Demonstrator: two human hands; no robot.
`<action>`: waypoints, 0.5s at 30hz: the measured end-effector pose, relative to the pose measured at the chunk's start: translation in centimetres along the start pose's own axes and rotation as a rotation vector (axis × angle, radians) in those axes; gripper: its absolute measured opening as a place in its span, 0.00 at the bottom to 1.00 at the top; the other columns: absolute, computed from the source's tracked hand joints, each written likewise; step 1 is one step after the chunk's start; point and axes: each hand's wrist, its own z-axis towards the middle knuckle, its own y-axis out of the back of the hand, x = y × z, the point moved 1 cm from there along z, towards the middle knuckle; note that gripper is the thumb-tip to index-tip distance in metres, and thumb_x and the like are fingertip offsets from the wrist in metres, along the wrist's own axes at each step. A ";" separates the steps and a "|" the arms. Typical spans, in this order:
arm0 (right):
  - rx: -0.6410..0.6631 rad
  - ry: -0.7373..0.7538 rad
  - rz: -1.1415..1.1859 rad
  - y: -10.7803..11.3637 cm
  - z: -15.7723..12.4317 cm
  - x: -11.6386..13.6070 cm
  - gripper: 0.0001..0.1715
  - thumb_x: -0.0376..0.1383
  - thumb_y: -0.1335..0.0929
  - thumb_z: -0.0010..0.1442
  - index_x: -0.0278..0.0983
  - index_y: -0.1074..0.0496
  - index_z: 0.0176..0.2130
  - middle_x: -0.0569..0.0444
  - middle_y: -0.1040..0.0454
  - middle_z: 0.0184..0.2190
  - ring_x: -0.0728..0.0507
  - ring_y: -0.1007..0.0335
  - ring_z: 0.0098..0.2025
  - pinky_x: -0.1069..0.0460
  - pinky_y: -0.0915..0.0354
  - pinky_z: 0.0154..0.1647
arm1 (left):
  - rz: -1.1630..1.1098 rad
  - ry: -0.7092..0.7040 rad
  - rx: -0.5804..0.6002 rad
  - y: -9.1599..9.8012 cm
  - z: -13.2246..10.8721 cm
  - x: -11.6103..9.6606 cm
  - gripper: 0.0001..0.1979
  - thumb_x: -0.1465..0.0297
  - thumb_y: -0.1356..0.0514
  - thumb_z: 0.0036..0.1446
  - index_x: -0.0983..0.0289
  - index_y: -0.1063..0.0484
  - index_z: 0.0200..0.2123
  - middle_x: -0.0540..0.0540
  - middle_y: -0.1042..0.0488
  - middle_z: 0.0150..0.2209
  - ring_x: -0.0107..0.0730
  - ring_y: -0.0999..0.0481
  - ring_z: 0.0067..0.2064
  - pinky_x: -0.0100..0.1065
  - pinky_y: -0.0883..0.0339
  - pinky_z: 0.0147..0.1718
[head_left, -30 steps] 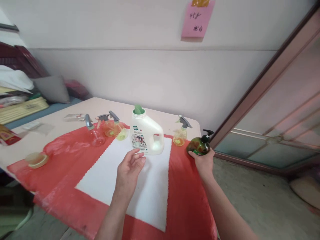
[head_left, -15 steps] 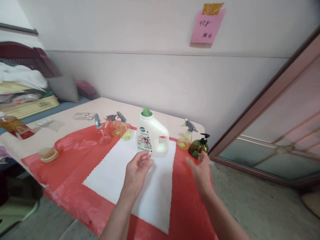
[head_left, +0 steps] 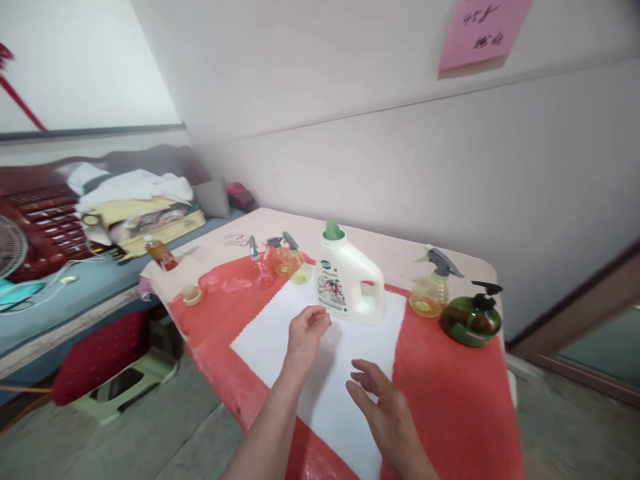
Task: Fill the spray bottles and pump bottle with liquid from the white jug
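Observation:
My left hand (head_left: 306, 332) hovers over the white cloth (head_left: 327, 363), fingers loosely curled, empty, just in front of the white detergent jug (head_left: 349, 283) with a green cap. My right hand (head_left: 384, 403) floats over the cloth's near right part, fingers spread, holding nothing. The dark green pump bottle (head_left: 471, 319) stands alone on the red plastic sheet (head_left: 450, 393) at the far right. A yellow spray bottle (head_left: 430, 292) stands beside it.
Three small spray bottles (head_left: 280, 259) stand at the back left of the red sheet, a small round lid (head_left: 192, 295) at its left edge. An amber bottle (head_left: 159, 253) stands on the table corner. A red stool (head_left: 95, 357) and a cluttered bed (head_left: 100, 220) lie left.
My right hand let go of the green pump bottle and drew back over the white cloth. The camera swung left, showing the bed and stool. My left hand stayed by the jug.

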 end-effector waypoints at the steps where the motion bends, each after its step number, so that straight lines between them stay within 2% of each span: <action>1: 0.025 -0.010 -0.007 -0.1 0.0 0.1 0.30 0.54 0.34 0.51 0.38 0.30 0.48 0.45 0.22 0.42 0.35 0.26 0.48 0.41 0.33 0.49 | 0.005 -0.003 -0.014 -0.1 0.0 0.1 0.13 0.63 0.33 0.47 0.64 0.24 0.35 0.54 0.23 0.32 0.37 0.23 0.36 0.36 0.34 0.40; 4: 0.066 -0.001 -0.009 -0.5 0.1 0.3 0.29 0.52 0.35 0.51 0.37 0.30 0.46 0.45 0.22 0.40 0.37 0.25 0.44 0.43 0.33 0.48 | 0.010 -0.018 -0.049 0.0 0.0 0.5 0.13 0.64 0.33 0.46 0.64 0.23 0.34 0.54 0.23 0.31 0.38 0.23 0.35 0.36 0.34 0.40; 7: 0.069 0.017 0.006 -0.6 0.3 0.5 0.26 0.52 0.35 0.52 0.38 0.29 0.44 0.47 0.21 0.38 0.38 0.24 0.41 0.45 0.32 0.45 | 0.010 -0.031 -0.142 1.1 0.9 0.9 0.14 0.63 0.33 0.46 0.65 0.24 0.36 0.55 0.23 0.32 0.39 0.23 0.36 0.37 0.34 0.40; 9: 0.068 0.022 0.018 -0.5 0.5 0.4 0.26 0.52 0.35 0.52 0.38 0.29 0.43 0.48 0.21 0.36 0.39 0.24 0.39 0.46 0.32 0.43 | 0.012 -0.032 -0.274 2.6 2.6 0.9 0.15 0.63 0.34 0.48 0.64 0.25 0.38 0.56 0.23 0.34 0.39 0.23 0.38 0.38 0.33 0.40; 13: 0.075 0.034 0.030 -0.8 0.6 -0.2 0.24 0.53 0.34 0.53 0.39 0.28 0.42 0.50 0.21 0.35 0.39 0.25 0.39 0.47 0.32 0.42 | 0.077 -0.029 -0.578 6.2 7.7 -0.1 0.14 0.67 0.34 0.51 0.64 0.27 0.41 0.58 0.25 0.43 0.42 0.25 0.47 0.42 0.34 0.46; 15: 0.068 0.024 0.030 -1.0 0.5 -0.4 0.23 0.53 0.34 0.53 0.40 0.27 0.41 0.51 0.21 0.33 0.40 0.25 0.39 0.48 0.32 0.42 | 0.140 -0.047 -0.671 7.8 10.2 -1.0 0.17 0.66 0.36 0.57 0.65 0.29 0.48 0.60 0.29 0.51 0.43 0.28 0.51 0.47 0.34 0.50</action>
